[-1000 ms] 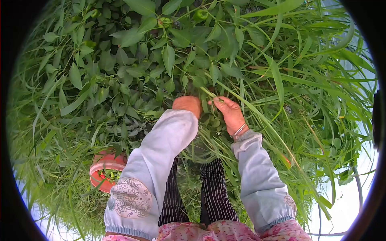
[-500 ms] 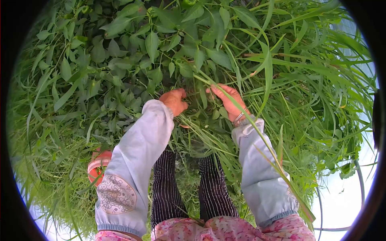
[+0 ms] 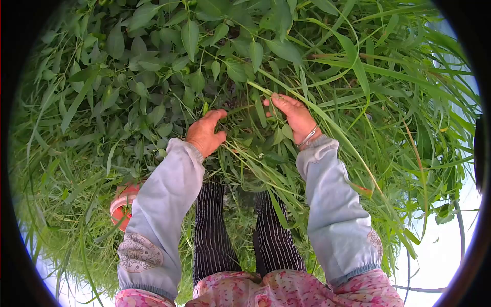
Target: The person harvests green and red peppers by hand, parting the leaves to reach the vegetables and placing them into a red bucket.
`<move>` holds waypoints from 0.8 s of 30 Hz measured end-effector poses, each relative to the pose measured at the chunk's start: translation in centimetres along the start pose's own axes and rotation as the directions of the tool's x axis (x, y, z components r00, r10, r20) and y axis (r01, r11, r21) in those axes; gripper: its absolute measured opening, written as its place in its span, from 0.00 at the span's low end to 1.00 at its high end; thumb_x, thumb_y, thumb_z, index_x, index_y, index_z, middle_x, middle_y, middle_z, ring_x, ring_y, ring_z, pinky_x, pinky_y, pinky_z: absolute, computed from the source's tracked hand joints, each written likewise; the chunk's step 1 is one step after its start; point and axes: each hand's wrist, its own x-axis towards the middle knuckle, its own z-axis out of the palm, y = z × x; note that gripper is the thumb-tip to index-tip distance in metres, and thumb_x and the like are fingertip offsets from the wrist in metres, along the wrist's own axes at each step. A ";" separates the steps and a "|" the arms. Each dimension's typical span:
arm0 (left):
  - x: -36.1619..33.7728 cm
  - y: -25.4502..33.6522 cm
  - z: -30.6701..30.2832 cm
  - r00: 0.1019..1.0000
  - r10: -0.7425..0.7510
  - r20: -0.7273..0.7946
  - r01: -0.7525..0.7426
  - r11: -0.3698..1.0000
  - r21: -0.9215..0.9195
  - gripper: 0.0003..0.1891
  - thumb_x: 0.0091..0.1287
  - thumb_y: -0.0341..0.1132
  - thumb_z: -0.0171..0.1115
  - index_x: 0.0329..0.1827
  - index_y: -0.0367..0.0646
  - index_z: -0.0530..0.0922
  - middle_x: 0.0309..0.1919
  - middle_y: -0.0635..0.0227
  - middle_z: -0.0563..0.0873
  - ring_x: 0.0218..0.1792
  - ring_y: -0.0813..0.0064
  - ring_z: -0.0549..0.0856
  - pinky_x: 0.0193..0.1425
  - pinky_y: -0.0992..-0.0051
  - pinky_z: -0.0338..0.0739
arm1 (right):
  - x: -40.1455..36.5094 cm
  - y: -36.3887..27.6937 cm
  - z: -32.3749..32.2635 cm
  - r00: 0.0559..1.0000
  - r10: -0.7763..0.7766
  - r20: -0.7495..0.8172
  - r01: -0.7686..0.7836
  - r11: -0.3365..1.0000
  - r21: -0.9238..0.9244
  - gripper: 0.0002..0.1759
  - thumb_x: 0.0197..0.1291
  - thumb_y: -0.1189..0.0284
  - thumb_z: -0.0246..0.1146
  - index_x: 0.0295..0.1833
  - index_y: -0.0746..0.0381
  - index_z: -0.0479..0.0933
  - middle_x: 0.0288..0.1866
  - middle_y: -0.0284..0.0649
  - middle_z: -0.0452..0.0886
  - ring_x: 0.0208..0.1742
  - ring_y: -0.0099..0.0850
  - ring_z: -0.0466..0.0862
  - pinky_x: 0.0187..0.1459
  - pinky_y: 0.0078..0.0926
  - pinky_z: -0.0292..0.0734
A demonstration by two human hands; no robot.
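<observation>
My left hand [image 3: 206,134] is curled among the plants, thumb and forefinger apart at the tips. Long grass stems [image 3: 255,165] run from under its thumb down to the right; its other fingers are hidden. A small green pepper [image 3: 205,108] shows just above the knuckles. To the right, my right hand [image 3: 295,116], with a bangle [image 3: 308,136] at the wrist, has its thumb and fingers pinched together on green grass. A long grass blade [image 3: 335,125] passes just above that hand and over toward the forearm. Leafy pepper plants [image 3: 189,41] fill the area ahead.
A red bucket [image 3: 120,207] stands in the grass beside my left forearm, partly covered by it. Tall grass [image 3: 388,112] crowds the right side. Pale sheeting [image 3: 434,250] and a thin dark hose [image 3: 460,230] lie at lower right. My striped trouser legs [image 3: 212,230] are below.
My left hand has moved left, away from the right hand, and its fingers look less curled. The right hand has risen slightly. The long blade across my right forearm has shifted right.
</observation>
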 end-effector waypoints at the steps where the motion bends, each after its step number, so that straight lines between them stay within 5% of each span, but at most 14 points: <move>1: -0.2 -0.1 0.1 1.000 -0.004 0.008 0.004 1.000 0.000 0.26 0.53 0.30 0.65 0.58 0.46 0.72 0.54 0.65 0.79 0.49 0.65 0.80 0.52 0.71 0.74 | -0.2 -0.1 0.1 1.000 0.020 -0.004 -0.020 0.999 0.029 0.16 0.63 0.64 0.60 0.50 0.63 0.77 0.44 0.35 0.82 0.42 0.26 0.79 0.47 0.24 0.75; 4: -0.5 -0.7 0.5 0.997 0.038 -0.062 -0.038 0.999 0.013 0.26 0.55 0.31 0.64 0.59 0.46 0.72 0.52 0.64 0.80 0.48 0.64 0.81 0.51 0.69 0.74 | -0.3 -0.2 0.1 0.999 0.046 -0.003 -0.045 0.996 0.075 0.16 0.63 0.64 0.60 0.50 0.63 0.77 0.46 0.35 0.82 0.42 0.26 0.79 0.48 0.24 0.75; 7: 0.2 -0.2 0.5 0.985 -0.137 -0.107 0.144 0.988 0.061 0.24 0.57 0.33 0.63 0.59 0.43 0.72 0.46 0.62 0.83 0.45 0.60 0.82 0.51 0.67 0.75 | -0.1 -0.1 0.0 1.000 0.026 0.009 -0.026 0.998 0.061 0.16 0.63 0.64 0.60 0.51 0.63 0.77 0.46 0.36 0.81 0.41 0.26 0.79 0.47 0.25 0.76; 11: 2.8 1.5 -0.3 0.954 -0.300 -0.009 0.278 0.870 0.407 0.20 0.59 0.37 0.61 0.53 0.36 0.75 0.43 0.55 0.83 0.47 0.55 0.82 0.52 0.65 0.75 | -0.2 0.3 0.3 0.999 0.043 -0.002 -0.043 0.996 0.074 0.16 0.63 0.64 0.60 0.51 0.62 0.77 0.45 0.35 0.82 0.40 0.25 0.79 0.45 0.26 0.77; 17: 7.4 -0.7 3.3 0.956 -0.138 0.259 -0.108 0.656 0.747 0.19 0.57 0.37 0.61 0.50 0.36 0.77 0.44 0.50 0.82 0.49 0.54 0.81 0.53 0.64 0.75 | -0.6 0.5 1.3 0.998 0.060 -0.003 -0.059 0.985 0.161 0.14 0.62 0.65 0.61 0.48 0.62 0.79 0.40 0.32 0.83 0.37 0.19 0.78 0.41 0.20 0.75; 21: 6.5 -0.4 3.3 0.959 -0.230 0.166 0.063 0.743 0.667 0.20 0.56 0.35 0.62 0.51 0.36 0.77 0.43 0.51 0.82 0.47 0.56 0.82 0.52 0.66 0.76 | 0.0 1.2 0.6 0.993 0.074 0.097 -0.096 0.963 0.253 0.15 0.63 0.64 0.61 0.48 0.63 0.78 0.39 0.34 0.82 0.39 0.25 0.81 0.41 0.25 0.77; 24: 5.0 -0.1 2.3 0.963 -0.236 0.129 0.159 0.887 0.434 0.21 0.55 0.35 0.62 0.52 0.36 0.77 0.42 0.53 0.83 0.45 0.57 0.82 0.51 0.67 0.76 | 0.4 1.3 -0.1 0.980 0.093 0.176 -0.140 0.951 0.276 0.14 0.64 0.62 0.59 0.46 0.61 0.76 0.36 0.34 0.81 0.37 0.26 0.80 0.40 0.25 0.77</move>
